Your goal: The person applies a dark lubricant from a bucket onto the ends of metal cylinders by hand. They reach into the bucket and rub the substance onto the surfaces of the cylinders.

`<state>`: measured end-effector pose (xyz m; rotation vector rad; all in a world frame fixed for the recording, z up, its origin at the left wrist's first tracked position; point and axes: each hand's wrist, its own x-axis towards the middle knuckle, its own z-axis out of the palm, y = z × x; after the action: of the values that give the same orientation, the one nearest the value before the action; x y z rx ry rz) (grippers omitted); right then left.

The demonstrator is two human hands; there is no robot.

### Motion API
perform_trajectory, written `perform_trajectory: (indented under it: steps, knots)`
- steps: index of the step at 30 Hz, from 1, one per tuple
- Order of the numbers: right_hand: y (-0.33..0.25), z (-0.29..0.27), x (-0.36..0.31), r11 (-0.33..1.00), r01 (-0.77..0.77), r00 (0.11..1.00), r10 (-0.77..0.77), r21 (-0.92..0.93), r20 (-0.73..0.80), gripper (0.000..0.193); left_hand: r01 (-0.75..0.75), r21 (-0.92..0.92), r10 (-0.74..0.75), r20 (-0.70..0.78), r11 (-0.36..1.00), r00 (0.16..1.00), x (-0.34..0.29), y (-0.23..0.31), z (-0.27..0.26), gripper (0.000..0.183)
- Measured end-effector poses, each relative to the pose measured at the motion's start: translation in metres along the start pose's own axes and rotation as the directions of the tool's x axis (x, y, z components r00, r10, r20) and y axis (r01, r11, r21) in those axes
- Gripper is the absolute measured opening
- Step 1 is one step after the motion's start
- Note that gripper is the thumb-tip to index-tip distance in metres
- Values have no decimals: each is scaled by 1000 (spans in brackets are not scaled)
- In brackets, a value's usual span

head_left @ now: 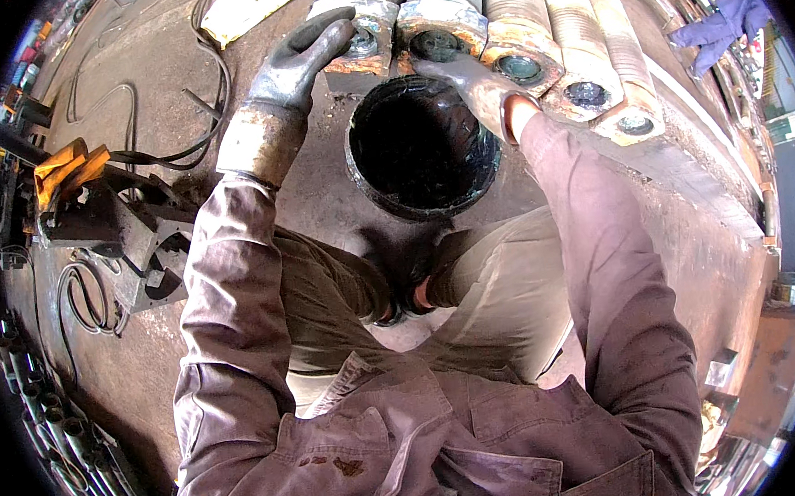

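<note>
My left hand [297, 66], in a dark-coated work glove with a pale, soiled cuff, is raised beside the leftmost large cylinder [369, 43]. Its fingers are stretched and apart, with nothing seen in them. Opposite, my right hand [474, 84] wears a greyish glove and reaches over the far rim of a black bucket [355, 163]. Its fingers extend toward the dark round end of the second cylinder [441, 19]; the dark fingertips blend into it, so contact is unclear. Black, glossy residue coats the bucket's inside wall. The bucket stands on the floor before my feet.
Several ribbed, tan cylinders [567, 29] lie side by side at the far right. A dark metal fixture [142, 224] with a yellow-orange piece [68, 170] stands at left, near black cables [212, 95]. Pipes [70, 437] lie lower left. Another person in blue [727, 18] is far right.
</note>
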<state>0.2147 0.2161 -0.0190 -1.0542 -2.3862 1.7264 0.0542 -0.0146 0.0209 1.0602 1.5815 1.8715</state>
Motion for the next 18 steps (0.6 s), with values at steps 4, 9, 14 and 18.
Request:
perform_trajectory:
  steps: [4, 9, 14, 18]
  knots:
    - [-8, 3, -5, 934, 129, 987, -154, 333, 47, 60, 56, 9, -55, -22, 998, 998, -2, -6, -1, 45]
    - [6, 1, 24, 783, 174, 981, -191, 598, -34, 41, 57, -82, -56, 23, 995, 998, 5, -17, -5, 47]
    - [10, 2, 23, 772, 113, 978, -197, 625, 67, 44, -4, 8, 4, 33, 1000, 999, 3, -12, -3, 55]
    - [-13, 7, -2, 939, 241, 965, -259, 247, 44, 40, -41, 54, 38, 54, 998, 998, 2, -16, -11, 57]
